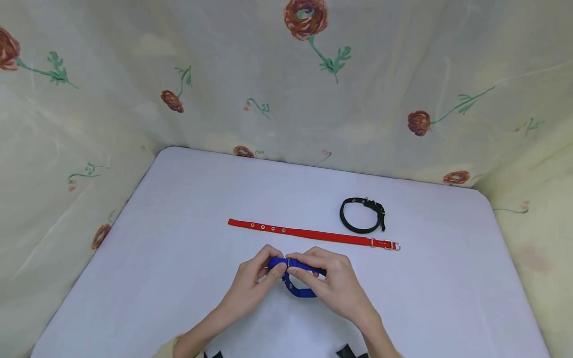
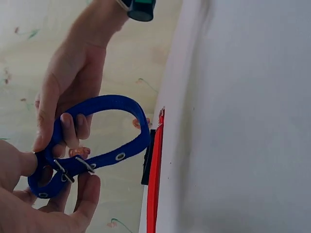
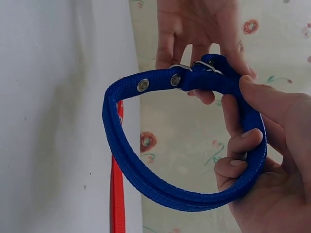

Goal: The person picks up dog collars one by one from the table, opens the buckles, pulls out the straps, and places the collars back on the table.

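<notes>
Left hand [image 1: 251, 284] pinching blue collar [image 1: 302, 293] near its buckle [image 3: 208, 66], right hand [image 1: 336, 283] curled round it, both grips narrow, red collar [image 1: 331, 236] beyond

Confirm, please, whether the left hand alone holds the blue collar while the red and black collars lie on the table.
Not quite: the head view shows the right hand gripping the blue collar too; the rest is right.
</notes>
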The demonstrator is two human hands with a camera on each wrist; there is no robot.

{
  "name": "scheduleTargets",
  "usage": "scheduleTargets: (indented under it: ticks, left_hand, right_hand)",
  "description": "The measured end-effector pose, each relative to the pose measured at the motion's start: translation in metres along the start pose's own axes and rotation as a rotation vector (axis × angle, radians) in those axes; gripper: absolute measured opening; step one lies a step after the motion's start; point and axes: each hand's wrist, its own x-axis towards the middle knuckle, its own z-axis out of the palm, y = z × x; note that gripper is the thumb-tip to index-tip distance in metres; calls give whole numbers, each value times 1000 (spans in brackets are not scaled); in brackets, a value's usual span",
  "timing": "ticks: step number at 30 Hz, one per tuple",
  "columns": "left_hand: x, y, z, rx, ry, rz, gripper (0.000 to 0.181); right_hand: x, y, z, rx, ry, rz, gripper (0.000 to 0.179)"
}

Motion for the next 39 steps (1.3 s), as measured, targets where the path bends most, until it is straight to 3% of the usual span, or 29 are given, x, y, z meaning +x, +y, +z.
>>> scheduleTargets:
  ticks: [6,11,15,18,26,31,39]
  left_hand:
    - [-1,4,1,-22,42,-11,14]
    - [0,3,0,-123,19,-76,18]
    - [0,2,-1,-154,-5,-114,22]
    - [0,3,-1,-141,-13,-96,23]
    - [1,4,1,-43,-17,51,25]
    - [1,5,2,-44,-14,61,22]
    - [-1,8,0,-134,-26,1,20]
  right_hand:
    - [1,-1,-1,-10,22,-16,23]
    - [2,-1,-2,-1,55,-21,22]
    - [2,0,-2,11,60,-45,22]
    - [1,1,-2,17,60,-58,22]
    - [2,1,-4,12,43,-79,22]
    - [3,-1,-5,-1,44,-82,22]
    - [3,-5,-5,2,48,-47,22]
